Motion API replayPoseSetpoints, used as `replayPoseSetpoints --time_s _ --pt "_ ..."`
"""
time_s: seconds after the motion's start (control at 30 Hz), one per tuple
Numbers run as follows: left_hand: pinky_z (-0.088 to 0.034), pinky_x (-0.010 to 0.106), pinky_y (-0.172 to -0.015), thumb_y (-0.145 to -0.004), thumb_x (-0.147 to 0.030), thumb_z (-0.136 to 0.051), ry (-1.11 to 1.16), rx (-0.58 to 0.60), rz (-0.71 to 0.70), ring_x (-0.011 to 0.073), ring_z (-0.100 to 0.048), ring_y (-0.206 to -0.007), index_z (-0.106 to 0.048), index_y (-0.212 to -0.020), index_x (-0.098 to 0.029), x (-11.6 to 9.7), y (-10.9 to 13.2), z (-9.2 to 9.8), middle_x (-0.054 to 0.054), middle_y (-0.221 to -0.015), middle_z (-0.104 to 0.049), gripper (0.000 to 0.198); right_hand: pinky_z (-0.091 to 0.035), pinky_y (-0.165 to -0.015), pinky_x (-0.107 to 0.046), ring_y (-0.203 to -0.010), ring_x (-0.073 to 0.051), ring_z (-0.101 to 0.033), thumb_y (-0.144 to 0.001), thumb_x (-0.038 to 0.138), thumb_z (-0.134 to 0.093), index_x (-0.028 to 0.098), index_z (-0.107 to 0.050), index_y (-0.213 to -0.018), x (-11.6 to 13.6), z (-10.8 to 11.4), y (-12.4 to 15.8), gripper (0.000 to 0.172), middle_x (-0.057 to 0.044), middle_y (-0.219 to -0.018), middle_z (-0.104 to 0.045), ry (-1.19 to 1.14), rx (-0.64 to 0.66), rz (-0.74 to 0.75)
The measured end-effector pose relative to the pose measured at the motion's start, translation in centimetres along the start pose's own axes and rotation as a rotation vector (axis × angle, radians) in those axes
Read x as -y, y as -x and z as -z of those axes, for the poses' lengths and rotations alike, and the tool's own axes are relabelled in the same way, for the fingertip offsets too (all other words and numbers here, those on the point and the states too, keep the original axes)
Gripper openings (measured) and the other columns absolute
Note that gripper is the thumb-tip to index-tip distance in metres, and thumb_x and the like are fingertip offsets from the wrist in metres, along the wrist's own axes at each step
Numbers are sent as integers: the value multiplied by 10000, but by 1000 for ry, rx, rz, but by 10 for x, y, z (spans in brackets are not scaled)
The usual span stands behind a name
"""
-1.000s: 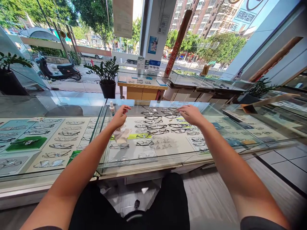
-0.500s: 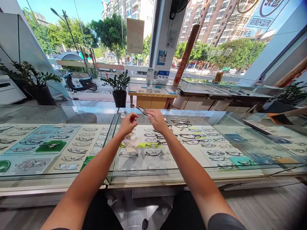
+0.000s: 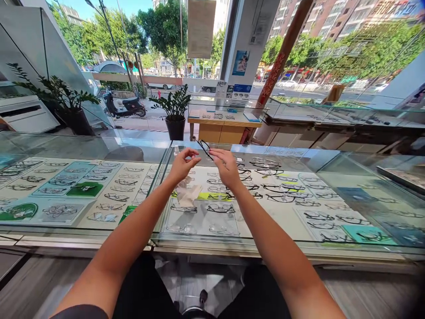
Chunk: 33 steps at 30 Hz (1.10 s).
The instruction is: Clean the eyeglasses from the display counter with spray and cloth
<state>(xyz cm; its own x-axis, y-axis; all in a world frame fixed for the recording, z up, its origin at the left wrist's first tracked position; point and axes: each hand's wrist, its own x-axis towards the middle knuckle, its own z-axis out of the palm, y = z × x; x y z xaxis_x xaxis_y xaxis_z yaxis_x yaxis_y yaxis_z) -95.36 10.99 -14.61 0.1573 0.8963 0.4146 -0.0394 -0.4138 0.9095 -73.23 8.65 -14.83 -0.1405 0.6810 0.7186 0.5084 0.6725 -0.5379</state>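
Note:
My right hand (image 3: pixel 227 167) holds a pair of dark-framed eyeglasses (image 3: pixel 205 148) above the glass counter, its fingers closed on one side of the frame. The eyeglasses are tilted, their free end pointing up and left. Just left of them is my left hand (image 3: pixel 184 165), its fingers loosely curled, with a gap between thumb and forefinger. I see nothing in it, and it looks apart from the eyeglasses. Below my left hand lies a crumpled beige cloth (image 3: pixel 187 196) on the counter top. A small clear spray bottle (image 3: pixel 176 151) stands behind that hand, partly hidden.
The glass display counter (image 3: pixel 206 241) spans the view, with many eyeglasses (image 3: pixel 221 208) laid in rows inside. A green case (image 3: pixel 85 188) lies in its left section. Beyond it stand a potted plant (image 3: pixel 175 126) and a small wooden display table (image 3: pixel 212 132) before the windows.
The view has shifted downward and slightly left. The eyeglasses have turned to a steeper tilt in my right hand. My left hand's fingers have come nearer to them.

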Motion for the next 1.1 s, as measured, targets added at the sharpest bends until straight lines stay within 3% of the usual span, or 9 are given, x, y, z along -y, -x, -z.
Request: replayPoseSetpoints --time_s 0.13,0.27,0.4,0.5,0.63,0.77,0.9,1.0,1.1 --pt "-315 245 -507 -716 -550 -995 70 7 57 59 -390 -500 -664 -930 -219 0 -1 -1 -81 -690 -488 515 -487 -1242 -571 -1378 -314 -669 -1156 459 -485 305 -846 -1313 5 -4 1 423 -56 -1427 -808 12 19 8" --pt "-244 253 -460 -677 -749 -972 47 94 147 80 -351 -427 -581 -819 -239 -3 0 -2 -113 -497 -384 658 -496 -1231 -583 -1376 -327 -657 -1150 444 -493 295 -837 -1332 11 -5 3 417 -61 -1427 -802 47 8 21" --pt "-155 256 -441 -594 -971 -873 27 158 237 63 -274 -391 -529 -708 -237 -8 4 -5 -109 -458 -315 819 -496 -1232 -598 -1365 -342 -642 -1135 429 -506 308 -828 -1355 18 -4 5 409 -49 -1434 -795 99 -17 26" --pt "-119 253 -453 -665 -1040 -760 130 207 309 55 -196 -402 -534 -685 -231 -14 5 -5 -117 -486 -215 840 -489 -1232 -605 -1360 -354 -624 -1124 413 -505 285 -818 -1372 21 -5 6 419 -56 -1450 -789 109 -30 33" --pt "-141 241 -418 -959 -847 -662 382 358 591 74 -105 -423 -553 -700 -230 -23 3 0 -112 -513 -128 678 -472 -1233 -613 -1361 -372 -605 -1114 375 -501 247 -776 -1452 26 -6 9 454 -83 -1513 -759 170 -3 127" --pt "-148 189 -388 -1068 -456 -682 622 419 771 72 -108 -428 -597 -779 -196 -29 3 5 -110 -533 -174 398 -448 -1260 -623 -1430 -378 -572 -1113 330 -500 239 -719 -1541 30 -9 13 489 -85 -1594 -712 258 63 250" --pt "-146 173 -378 -1075 -239 -616 712 382 778 64 -146 -418 -600 -832 -169 -33 5 6 -112 -567 -226 254 -479 -1230 -614 -1444 -376 -580 -1116 285 -494 185 -709 -1545 30 -12 14 490 -117 -1588 -719 314 76 340" --pt "-150 175 -393 -1054 -251 -666 628 328 734 61 -159 -431 -579 -809 -177 -34 8 1 -116 -576 -223 270 -484 -1226 -610 -1465 -371 -578 -1108 252 -494 192 -712 -1543 31 -11 14 490 -108 -1587 -723 318 73 363" --pt "-206 178 -441 -939 -350 -848 483 272 572 53 -244 -468 -550 -787 -191 -32 10 -4 -99 -604 -322 371 -467 -1244 -617 -1476 -365 -575 -1084 217 -500 230 -749 -1492 33 -10 13 478 -91 -1576 -732 265 51 338"
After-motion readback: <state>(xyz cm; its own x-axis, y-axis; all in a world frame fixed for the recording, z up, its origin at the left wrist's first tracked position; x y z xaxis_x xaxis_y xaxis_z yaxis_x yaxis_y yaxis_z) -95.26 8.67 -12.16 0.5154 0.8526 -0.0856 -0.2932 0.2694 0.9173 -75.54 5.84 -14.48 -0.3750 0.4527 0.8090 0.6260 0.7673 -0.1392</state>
